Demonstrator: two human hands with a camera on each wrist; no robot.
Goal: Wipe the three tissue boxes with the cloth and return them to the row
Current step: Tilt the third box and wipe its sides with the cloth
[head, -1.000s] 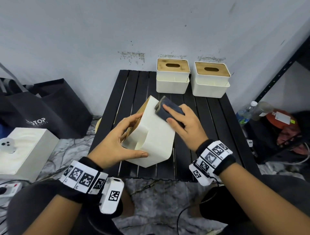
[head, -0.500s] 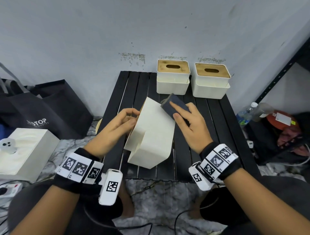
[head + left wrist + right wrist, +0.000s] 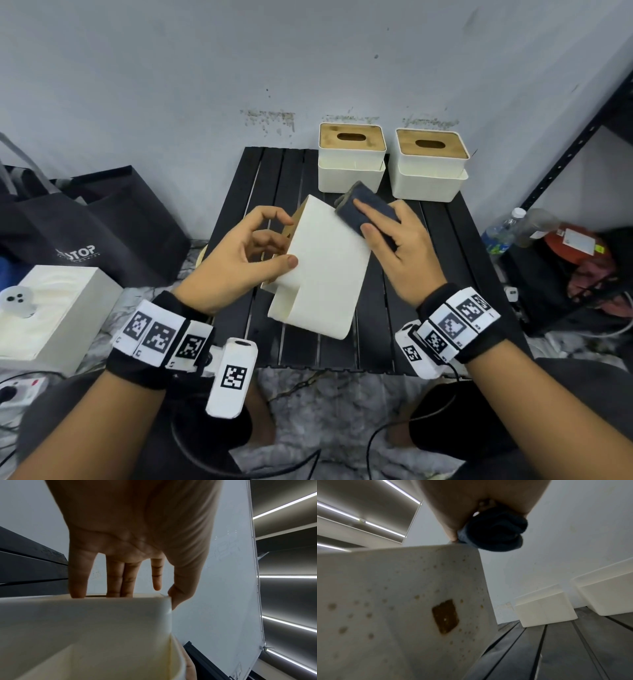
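Note:
A white tissue box (image 3: 325, 274) stands tilted on the black slatted table (image 3: 428, 274), its wooden lid turned left, away from me. My left hand (image 3: 281, 243) grips its left side, thumb on the white face and fingers behind on the lid side (image 3: 147, 592). My right hand (image 3: 373, 219) holds a folded dark blue cloth (image 3: 366, 209) against the box's far upper corner. In the right wrist view the cloth (image 3: 494, 534) is bunched under the palm, and the box face (image 3: 402, 601) shows brown spots and a brown square patch. Two more tissue boxes (image 3: 351, 161) (image 3: 430, 168) stand side by side at the table's back.
Black bags (image 3: 102, 219) lie left of the table, with a white box (image 3: 58, 308) carrying a small white device nearer me. A black shelf (image 3: 582, 147) stands on the right, with bottles (image 3: 513, 229) and a red item beneath it. Cables run over the floor by my knees.
The box has tipped further so its broad white face looks up. My left hand has regripped, thumb now on that face. The cloth has slid up to the far corner.

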